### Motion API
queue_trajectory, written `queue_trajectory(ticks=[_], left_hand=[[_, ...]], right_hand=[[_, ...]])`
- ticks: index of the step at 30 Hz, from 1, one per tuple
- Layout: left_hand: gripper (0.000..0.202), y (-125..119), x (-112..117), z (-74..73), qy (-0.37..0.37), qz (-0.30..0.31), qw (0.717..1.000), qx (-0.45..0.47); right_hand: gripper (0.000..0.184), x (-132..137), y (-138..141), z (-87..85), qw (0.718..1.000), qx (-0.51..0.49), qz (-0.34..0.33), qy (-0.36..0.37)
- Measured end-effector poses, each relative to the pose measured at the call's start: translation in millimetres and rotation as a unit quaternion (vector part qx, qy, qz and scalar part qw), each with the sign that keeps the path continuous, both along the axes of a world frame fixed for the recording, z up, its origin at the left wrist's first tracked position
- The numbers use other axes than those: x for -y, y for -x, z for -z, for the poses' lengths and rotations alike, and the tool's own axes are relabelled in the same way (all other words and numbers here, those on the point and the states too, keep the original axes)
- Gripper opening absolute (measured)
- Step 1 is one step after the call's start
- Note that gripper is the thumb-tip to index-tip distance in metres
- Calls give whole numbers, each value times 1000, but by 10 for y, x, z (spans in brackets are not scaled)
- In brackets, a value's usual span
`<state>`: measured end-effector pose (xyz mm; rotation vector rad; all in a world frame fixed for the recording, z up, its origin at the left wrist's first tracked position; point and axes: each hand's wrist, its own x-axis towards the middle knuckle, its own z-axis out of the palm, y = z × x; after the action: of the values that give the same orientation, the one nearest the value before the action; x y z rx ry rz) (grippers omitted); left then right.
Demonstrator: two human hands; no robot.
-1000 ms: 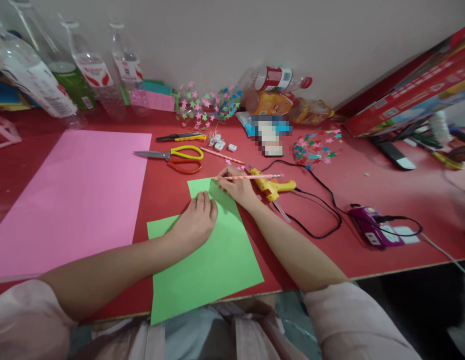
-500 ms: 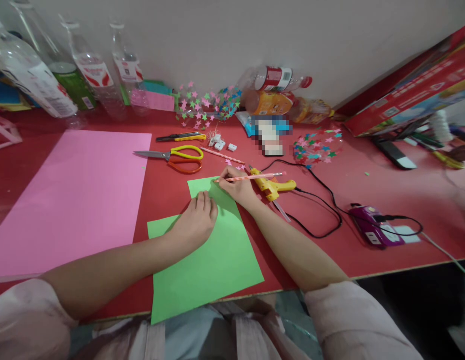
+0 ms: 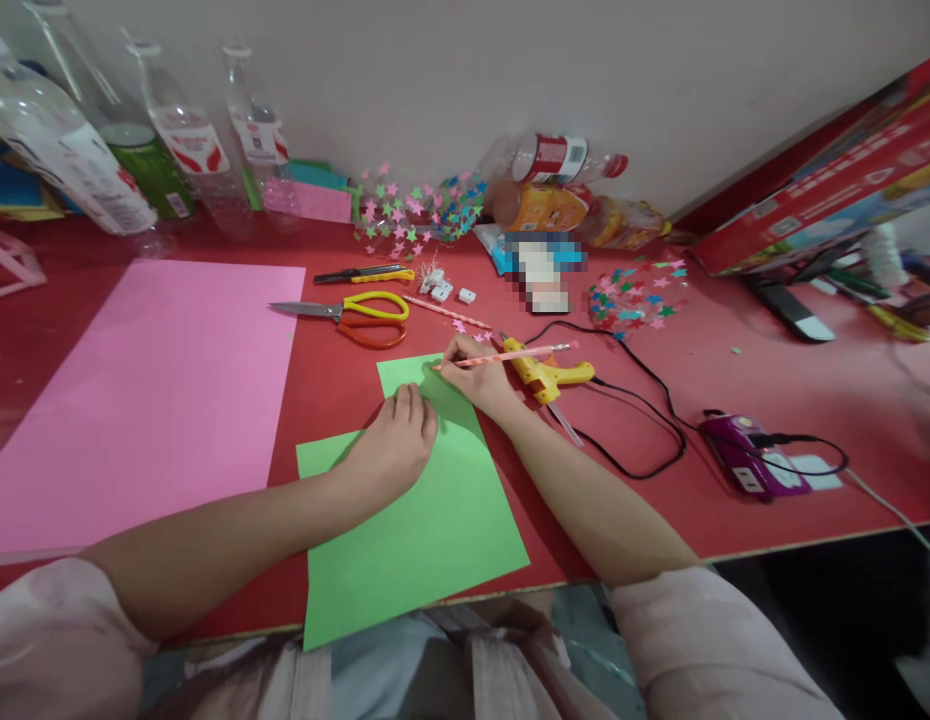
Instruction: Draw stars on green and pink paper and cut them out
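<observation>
In the head view, the left hand [image 3: 397, 440] lies on the green paper [image 3: 420, 550], its fingers side by side and a little bent, with nothing seen in its grasp. The right hand [image 3: 476, 375] pinches a striped pencil [image 3: 525, 352] between thumb and fingers; the point of this pencil is at the far part of the paper, and its eraser end is directed to the right. Whether the point touches the sheet, I cannot tell.

The green paper lies at the near edge of the red table [image 3: 735, 375], with its near left corner reaching over this edge. Its far part is narrower than its near part. To the left of it a large pink sheet [image 3: 157, 380] is lying flat. The scissors [image 3: 360, 310] rest on the far side, their blade tips over the pink sheet, and behind them is a utility knife [image 3: 364, 273]. A second pencil [image 3: 446, 311] lies to the right of the scissors. Just to the right of the right hand there is a yellow glue gun [image 3: 547, 370], and farther right, a purple power strip [image 3: 754, 460].
</observation>
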<state>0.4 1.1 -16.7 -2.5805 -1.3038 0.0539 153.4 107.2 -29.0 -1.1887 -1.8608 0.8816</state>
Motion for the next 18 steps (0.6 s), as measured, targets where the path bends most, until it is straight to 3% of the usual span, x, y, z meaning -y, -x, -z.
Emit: queue_trajectory(ticks=[18], left_hand=[[41, -3, 6, -23, 14, -3, 1000, 9]], right_hand=[[9, 86, 38, -142, 999, 6, -23, 32]])
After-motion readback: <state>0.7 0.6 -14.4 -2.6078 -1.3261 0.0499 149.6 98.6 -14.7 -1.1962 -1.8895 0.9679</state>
